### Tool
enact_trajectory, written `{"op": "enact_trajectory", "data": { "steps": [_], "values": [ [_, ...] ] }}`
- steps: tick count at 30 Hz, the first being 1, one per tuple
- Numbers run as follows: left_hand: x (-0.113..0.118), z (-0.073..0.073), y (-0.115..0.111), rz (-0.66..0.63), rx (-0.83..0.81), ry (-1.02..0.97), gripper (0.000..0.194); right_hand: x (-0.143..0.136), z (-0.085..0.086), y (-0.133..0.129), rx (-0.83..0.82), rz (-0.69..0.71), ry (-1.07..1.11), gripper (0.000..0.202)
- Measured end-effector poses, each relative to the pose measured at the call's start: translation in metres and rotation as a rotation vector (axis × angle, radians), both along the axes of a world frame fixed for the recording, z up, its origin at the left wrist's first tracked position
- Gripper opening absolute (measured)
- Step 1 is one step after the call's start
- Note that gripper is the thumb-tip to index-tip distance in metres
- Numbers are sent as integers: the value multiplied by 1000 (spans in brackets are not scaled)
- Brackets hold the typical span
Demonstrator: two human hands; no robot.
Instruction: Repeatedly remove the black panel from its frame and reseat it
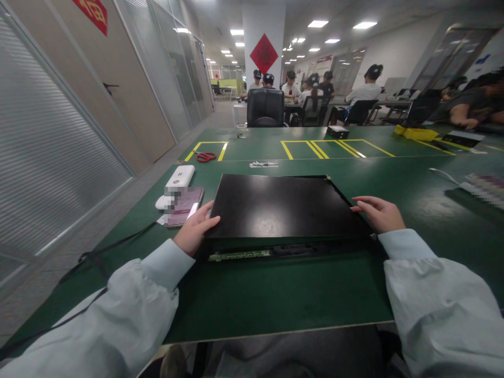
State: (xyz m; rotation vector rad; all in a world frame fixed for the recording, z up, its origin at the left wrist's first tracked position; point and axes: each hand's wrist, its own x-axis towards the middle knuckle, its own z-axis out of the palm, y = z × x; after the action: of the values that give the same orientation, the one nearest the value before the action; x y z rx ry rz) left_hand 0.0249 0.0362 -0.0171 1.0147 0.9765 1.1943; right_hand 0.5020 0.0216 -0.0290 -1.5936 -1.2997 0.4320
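Note:
A flat black display panel (275, 210) lies on a black frame (336, 186) on the green table. It sits shifted, so the frame shows along its right and near sides. In the frame's near strip a narrow green circuit board (240, 255) is exposed. My left hand (198, 227) grips the panel's left edge, thumb on top and the other fingers mostly hidden beneath. At the right edge, my right hand (377, 212) has its fingers stretched out and slightly apart, the tips beside or touching the frame's rim; contact is unclear.
Left of the panel are a phone (185, 207), a white device (180, 177) and a black strap (118, 241). Red-handled scissors (206, 156) and a small clear packet (263, 165) lie beyond. A white cable (447, 176) is at right. Several people sit farther back.

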Motion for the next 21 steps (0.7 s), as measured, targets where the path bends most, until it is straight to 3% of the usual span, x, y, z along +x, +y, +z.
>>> {"op": "enact_trajectory", "data": {
  "steps": [6, 13, 21],
  "values": [
    [2, -1, 0, 32, -27, -26, 74, 4, -4, 4, -28, -40, -10, 32],
    [0, -4, 1, 68, -57, 0, 83, 9, -7, 4, -44, 10, 5, 40],
    [1, -3, 2, 66, -59, -24, 70, 11, -10, 9, -69, -53, -45, 28]
  ]
}}
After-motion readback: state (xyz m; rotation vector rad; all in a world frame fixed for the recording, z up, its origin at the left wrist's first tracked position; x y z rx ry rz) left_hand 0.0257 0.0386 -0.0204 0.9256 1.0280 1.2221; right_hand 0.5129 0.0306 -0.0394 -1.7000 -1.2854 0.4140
